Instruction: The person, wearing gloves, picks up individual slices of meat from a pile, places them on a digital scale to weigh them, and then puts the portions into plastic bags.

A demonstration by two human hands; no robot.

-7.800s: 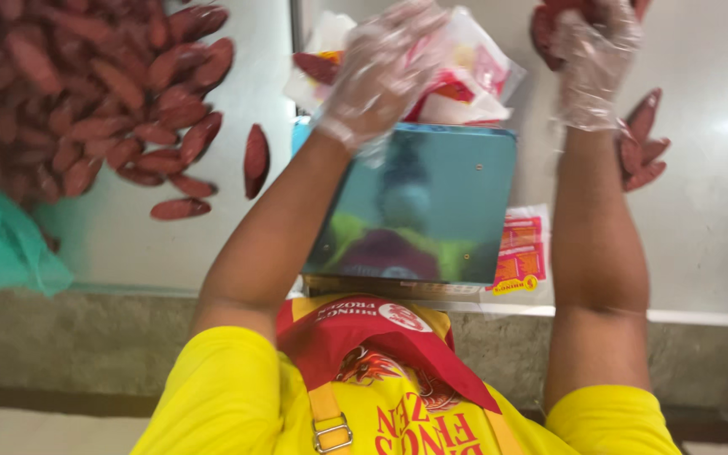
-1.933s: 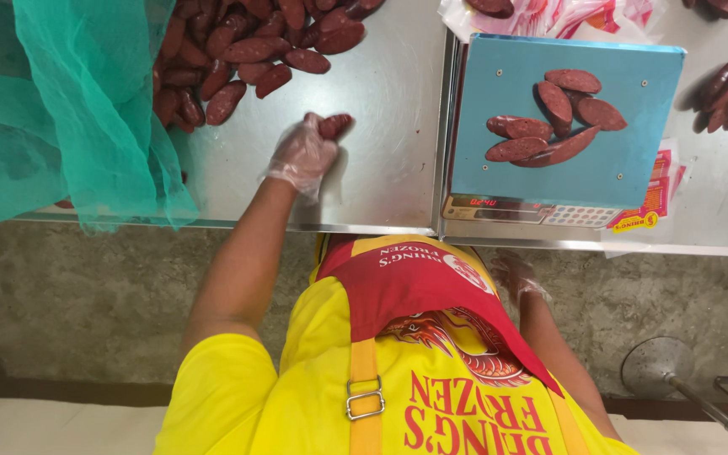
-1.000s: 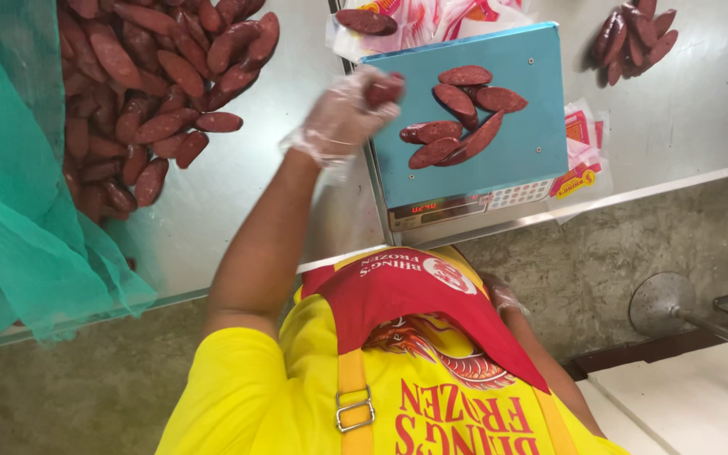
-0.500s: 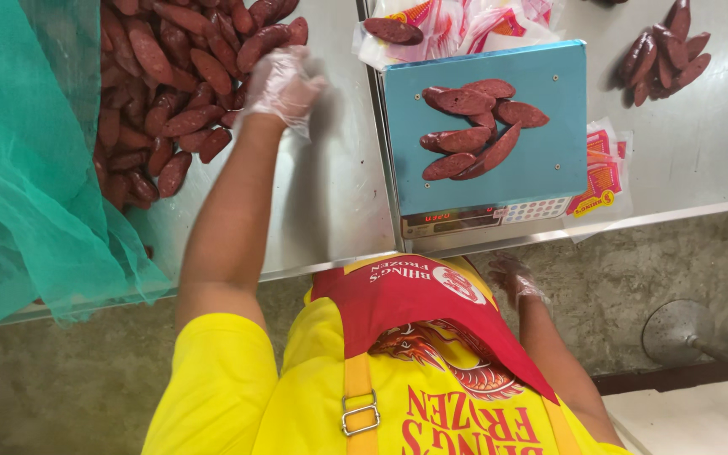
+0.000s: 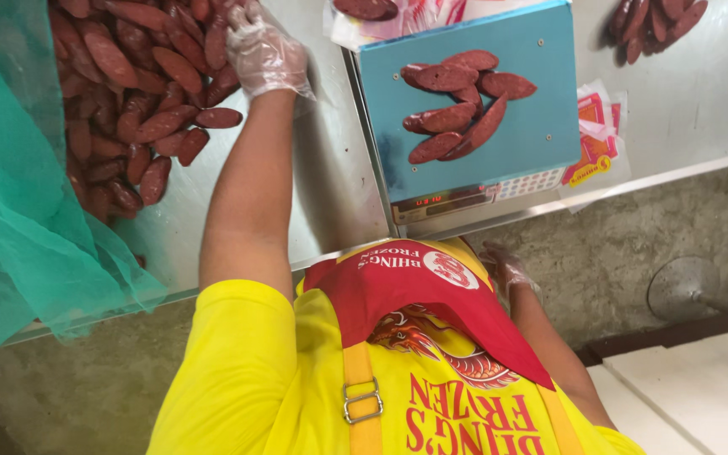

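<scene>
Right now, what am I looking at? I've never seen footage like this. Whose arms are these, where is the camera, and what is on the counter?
There is no machine here. A person is working with two hands in thin clear plastic gloves. The one camera sits on that person's head and looks down, so their yellow shirt and red apron fill the bottom of the picture.

The left hand reaches into a big pile of dark red sausages on the steel counter. Whether it grips one is hidden. The right hand is low by the counter's edge, with nothing visible in it.

A blue-topped weighing scale carries a handful of sausages. Green netting lies on the left.
</scene>
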